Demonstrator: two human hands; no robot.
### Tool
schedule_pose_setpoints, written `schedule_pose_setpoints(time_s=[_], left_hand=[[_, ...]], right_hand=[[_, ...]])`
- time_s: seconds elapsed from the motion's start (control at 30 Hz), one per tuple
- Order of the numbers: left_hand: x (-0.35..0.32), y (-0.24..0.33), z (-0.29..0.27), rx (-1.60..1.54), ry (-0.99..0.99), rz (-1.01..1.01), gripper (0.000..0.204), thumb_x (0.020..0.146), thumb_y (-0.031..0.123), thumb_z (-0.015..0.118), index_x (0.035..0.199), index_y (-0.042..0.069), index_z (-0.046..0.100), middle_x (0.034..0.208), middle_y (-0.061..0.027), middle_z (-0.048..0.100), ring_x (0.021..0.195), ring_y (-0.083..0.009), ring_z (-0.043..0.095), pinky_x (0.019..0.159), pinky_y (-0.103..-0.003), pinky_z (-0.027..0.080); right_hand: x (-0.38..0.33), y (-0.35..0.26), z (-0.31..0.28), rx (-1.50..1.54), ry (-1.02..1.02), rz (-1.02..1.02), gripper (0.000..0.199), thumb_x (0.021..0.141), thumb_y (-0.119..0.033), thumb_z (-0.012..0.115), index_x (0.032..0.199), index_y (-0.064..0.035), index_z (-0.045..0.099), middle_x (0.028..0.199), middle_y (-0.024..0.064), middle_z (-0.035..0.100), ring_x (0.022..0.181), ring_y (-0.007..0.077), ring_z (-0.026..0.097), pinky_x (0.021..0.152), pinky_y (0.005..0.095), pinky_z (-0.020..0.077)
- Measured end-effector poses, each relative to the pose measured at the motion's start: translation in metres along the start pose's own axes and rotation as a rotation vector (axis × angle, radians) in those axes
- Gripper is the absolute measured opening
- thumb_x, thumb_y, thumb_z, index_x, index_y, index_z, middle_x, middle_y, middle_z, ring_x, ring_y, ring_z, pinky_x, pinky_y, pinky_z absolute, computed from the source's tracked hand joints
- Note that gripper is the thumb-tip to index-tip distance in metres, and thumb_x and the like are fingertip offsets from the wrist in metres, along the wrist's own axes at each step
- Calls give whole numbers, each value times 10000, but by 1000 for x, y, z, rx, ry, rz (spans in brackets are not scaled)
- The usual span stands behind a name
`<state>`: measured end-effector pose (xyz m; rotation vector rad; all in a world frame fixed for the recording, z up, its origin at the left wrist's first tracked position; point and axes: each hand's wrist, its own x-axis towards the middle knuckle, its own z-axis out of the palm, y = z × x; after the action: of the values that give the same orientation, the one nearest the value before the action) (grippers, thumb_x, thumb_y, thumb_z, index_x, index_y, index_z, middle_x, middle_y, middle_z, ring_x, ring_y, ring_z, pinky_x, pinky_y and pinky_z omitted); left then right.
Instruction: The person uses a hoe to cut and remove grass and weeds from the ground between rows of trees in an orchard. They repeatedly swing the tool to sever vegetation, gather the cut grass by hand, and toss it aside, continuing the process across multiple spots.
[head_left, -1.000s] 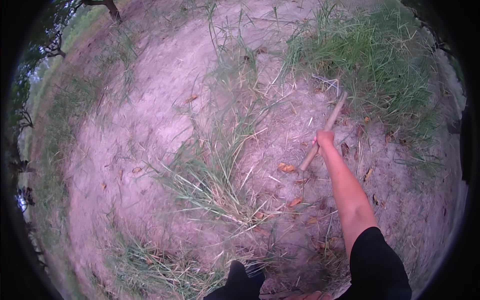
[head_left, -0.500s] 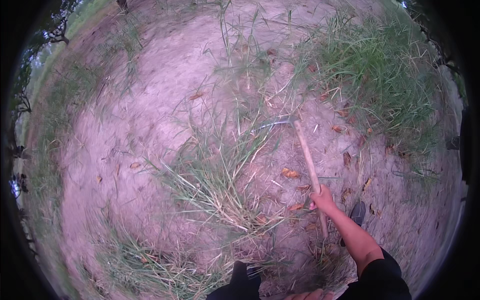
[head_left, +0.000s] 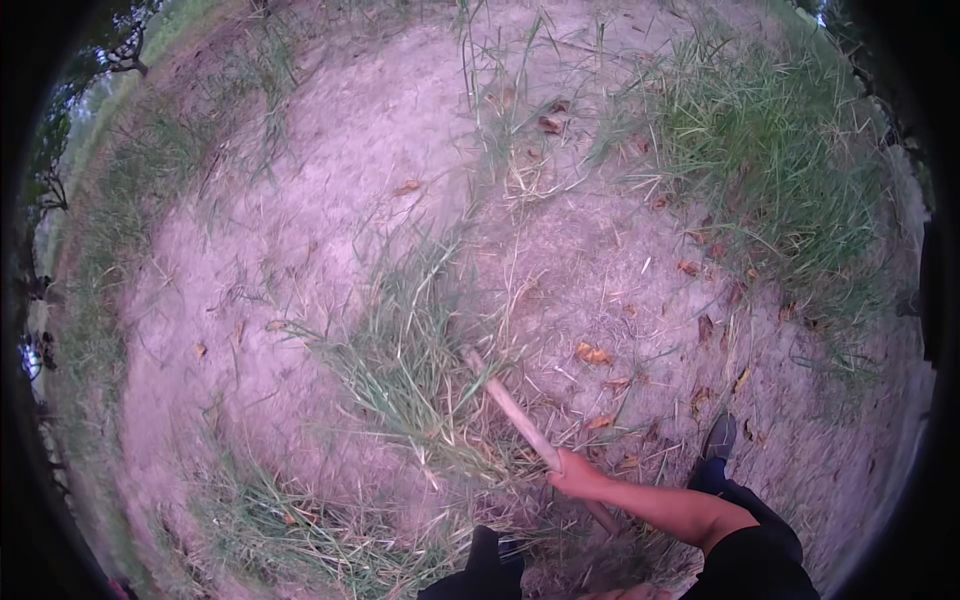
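My right hand (head_left: 580,476) is closed around the wooden handle of a sickle (head_left: 518,412). The handle slants up and left into a clump of long green grass (head_left: 400,345). Its blade is hidden among the stems there. The handle's lower end pokes out below my fist. At the bottom edge shows a narrow strip of skin, which may be my left hand (head_left: 628,593); its fingers cannot be made out.
Thick grass (head_left: 760,140) grows at the far right. Loose cut-looking grass (head_left: 300,530) lies at the lower left. Dry brown leaves (head_left: 593,353) dot the sandy ground (head_left: 330,170). My dark shoe (head_left: 720,436) stands at the right, and dark clothing (head_left: 480,570) shows at the bottom.
My right hand has swung the sickle left and toward me. The blade, visible before above the clump, has gone into the grass, and the stems are pushed left.
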<state>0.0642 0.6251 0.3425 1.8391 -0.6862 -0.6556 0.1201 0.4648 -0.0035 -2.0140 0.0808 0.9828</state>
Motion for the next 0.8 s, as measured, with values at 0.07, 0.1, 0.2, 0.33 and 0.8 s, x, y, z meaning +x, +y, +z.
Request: schedule_pose_setpoints(time_s=[0.07,0.1,0.2,0.33,0.8], left_hand=[[0,-3,-2,0,3,5,490,854,177,615,1294,10,478,1237,-257,534,1115,-395,556,910,-497,469],[-2,-6,0,-9,3,2,492,852,176,617,1294,9,477,1237,-258,534,1115,-397,556,908,-497,471],[-8,-7,-4,-27,29,-19,500,856,180,612,1303,8,466,1244,-262,528,1124,-402,549,912,-499,469],[-6,-8,-14,-51,19,-6,508,875,190,591,1328,10,445,1260,-267,514,1142,-410,534,927,-502,462],[6,-17,-29,-105,99,-46,479,894,184,581,1320,6,452,1232,-265,526,1067,-426,560,911,-507,476]], right_hand=[[-17,0,-13,-8,-85,56,391,755,-221,665,1043,19,554,844,202,639,827,327,656,712,424,513],[-10,7,-30,11,-26,14,323,782,-179,659,1007,14,530,760,129,601,668,225,611,577,360,489],[26,-34,-109,237,225,54,217,825,-86,628,975,-1,497,646,37,539,453,117,519,383,293,419],[126,-57,-210,800,796,68,60,862,-59,530,871,-21,485,616,39,486,433,147,470,373,302,428],[158,-112,-179,645,401,-1,194,855,-42,554,1008,25,454,645,82,525,449,153,494,358,310,420]])
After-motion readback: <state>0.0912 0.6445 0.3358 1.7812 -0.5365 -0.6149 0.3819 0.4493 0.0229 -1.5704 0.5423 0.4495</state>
